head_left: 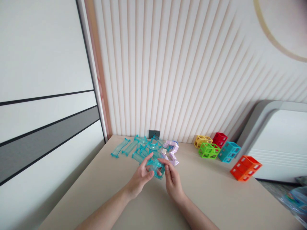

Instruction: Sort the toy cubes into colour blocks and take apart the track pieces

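Note:
My left hand [141,176] and my right hand [172,179] meet over the beige table [216,198], both gripping a clear teal curved track piece [156,166] between their fingertips. Just behind it lies a heap of more teal track pieces [141,148], with two straight ones [124,147] at the left. Pale lilac zigzag pieces [173,152] lie right of the heap.
Open-frame cube blocks stand at the back right: yellow [202,140], red [220,139], green [209,150], blue [229,151] and orange [246,167]. A black wall socket [154,134] sits behind the heap. A white headboard [280,143] stands at the right.

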`<move>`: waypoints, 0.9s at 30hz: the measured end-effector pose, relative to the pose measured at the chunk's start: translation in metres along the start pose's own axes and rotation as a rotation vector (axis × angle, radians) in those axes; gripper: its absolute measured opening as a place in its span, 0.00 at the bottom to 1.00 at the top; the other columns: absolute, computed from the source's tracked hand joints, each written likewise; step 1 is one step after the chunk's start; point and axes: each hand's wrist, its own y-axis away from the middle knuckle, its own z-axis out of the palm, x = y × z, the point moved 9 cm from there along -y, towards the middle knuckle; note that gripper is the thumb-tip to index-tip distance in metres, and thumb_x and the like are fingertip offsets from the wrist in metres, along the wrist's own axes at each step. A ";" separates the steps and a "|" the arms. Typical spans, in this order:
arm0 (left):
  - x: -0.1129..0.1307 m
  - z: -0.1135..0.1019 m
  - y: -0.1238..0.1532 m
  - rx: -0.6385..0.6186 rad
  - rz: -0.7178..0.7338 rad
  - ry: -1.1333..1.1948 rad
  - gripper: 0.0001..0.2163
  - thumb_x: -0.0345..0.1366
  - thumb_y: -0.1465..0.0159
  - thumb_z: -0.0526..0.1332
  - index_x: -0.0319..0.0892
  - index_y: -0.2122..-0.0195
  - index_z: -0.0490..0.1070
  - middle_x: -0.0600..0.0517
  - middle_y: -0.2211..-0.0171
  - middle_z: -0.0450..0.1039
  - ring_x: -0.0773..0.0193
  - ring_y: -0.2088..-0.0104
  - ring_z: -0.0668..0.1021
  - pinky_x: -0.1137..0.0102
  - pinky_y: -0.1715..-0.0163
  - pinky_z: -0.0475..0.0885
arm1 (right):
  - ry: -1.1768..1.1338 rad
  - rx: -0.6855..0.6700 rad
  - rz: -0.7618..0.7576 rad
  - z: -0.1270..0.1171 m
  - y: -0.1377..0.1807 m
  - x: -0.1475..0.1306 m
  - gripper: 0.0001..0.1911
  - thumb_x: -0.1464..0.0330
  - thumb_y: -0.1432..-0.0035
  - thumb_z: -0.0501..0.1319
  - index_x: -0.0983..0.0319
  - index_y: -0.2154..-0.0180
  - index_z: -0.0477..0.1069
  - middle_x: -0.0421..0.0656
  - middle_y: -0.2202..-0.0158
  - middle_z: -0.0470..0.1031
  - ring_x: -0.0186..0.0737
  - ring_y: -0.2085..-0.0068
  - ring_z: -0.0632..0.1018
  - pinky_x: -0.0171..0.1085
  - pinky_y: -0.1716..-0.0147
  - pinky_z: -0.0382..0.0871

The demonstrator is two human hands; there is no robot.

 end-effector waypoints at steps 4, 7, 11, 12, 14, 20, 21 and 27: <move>-0.001 -0.003 0.001 0.024 -0.016 -0.023 0.34 0.46 0.32 0.63 0.45 0.29 0.50 0.47 0.61 0.81 0.57 0.55 0.80 0.59 0.45 0.64 | -0.005 -0.009 0.013 0.002 0.000 0.002 0.17 0.61 0.27 0.50 0.57 0.50 0.75 0.48 0.52 0.80 0.44 0.50 0.80 0.42 0.50 0.75; -0.002 -0.002 0.002 0.025 -0.041 -0.027 0.36 0.46 0.34 0.65 0.46 0.29 0.51 0.47 0.61 0.82 0.57 0.55 0.80 0.59 0.46 0.65 | -0.022 -0.011 0.009 0.003 0.000 0.003 0.16 0.62 0.27 0.51 0.57 0.50 0.75 0.47 0.52 0.80 0.44 0.50 0.80 0.42 0.49 0.75; -0.001 -0.001 0.001 0.027 -0.049 -0.039 0.36 0.47 0.35 0.66 0.45 0.30 0.53 0.48 0.62 0.82 0.57 0.56 0.80 0.59 0.46 0.66 | 0.013 -0.001 0.001 0.003 0.000 0.002 0.15 0.63 0.27 0.50 0.57 0.51 0.75 0.46 0.53 0.80 0.44 0.52 0.80 0.41 0.51 0.76; -0.001 -0.001 0.001 0.037 -0.047 -0.043 0.36 0.47 0.35 0.66 0.45 0.30 0.54 0.48 0.62 0.82 0.57 0.57 0.80 0.59 0.47 0.67 | 0.037 0.004 -0.005 0.002 -0.001 0.001 0.15 0.64 0.27 0.50 0.57 0.51 0.75 0.46 0.54 0.80 0.44 0.53 0.81 0.41 0.52 0.76; 0.000 -0.003 0.000 0.062 -0.038 -0.050 0.35 0.47 0.35 0.66 0.45 0.31 0.56 0.48 0.63 0.81 0.57 0.58 0.80 0.59 0.47 0.67 | 0.089 0.021 -0.031 0.000 -0.001 -0.003 0.14 0.65 0.27 0.51 0.57 0.51 0.74 0.46 0.55 0.80 0.43 0.54 0.81 0.40 0.53 0.76; 0.003 -0.011 -0.002 0.161 -0.005 -0.078 0.30 0.46 0.35 0.66 0.45 0.34 0.61 0.50 0.62 0.80 0.58 0.56 0.80 0.62 0.46 0.68 | 0.260 -0.033 -0.130 -0.001 0.002 -0.015 0.17 0.67 0.30 0.55 0.55 0.42 0.69 0.50 0.45 0.74 0.47 0.43 0.76 0.45 0.47 0.74; 0.003 -0.013 -0.002 0.175 -0.001 -0.086 0.30 0.46 0.35 0.66 0.45 0.34 0.60 0.51 0.62 0.80 0.58 0.56 0.80 0.63 0.47 0.68 | 0.286 -0.071 -0.144 0.001 0.003 -0.016 0.20 0.66 0.31 0.57 0.55 0.39 0.66 0.51 0.43 0.72 0.48 0.41 0.74 0.46 0.45 0.73; 0.005 -0.013 0.001 0.170 0.009 -0.210 0.31 0.49 0.34 0.63 0.45 0.33 0.58 0.49 0.59 0.78 0.56 0.56 0.80 0.65 0.53 0.72 | 0.389 -0.173 -0.196 0.011 0.006 -0.013 0.31 0.62 0.36 0.64 0.56 0.34 0.60 0.53 0.40 0.70 0.53 0.39 0.72 0.50 0.43 0.72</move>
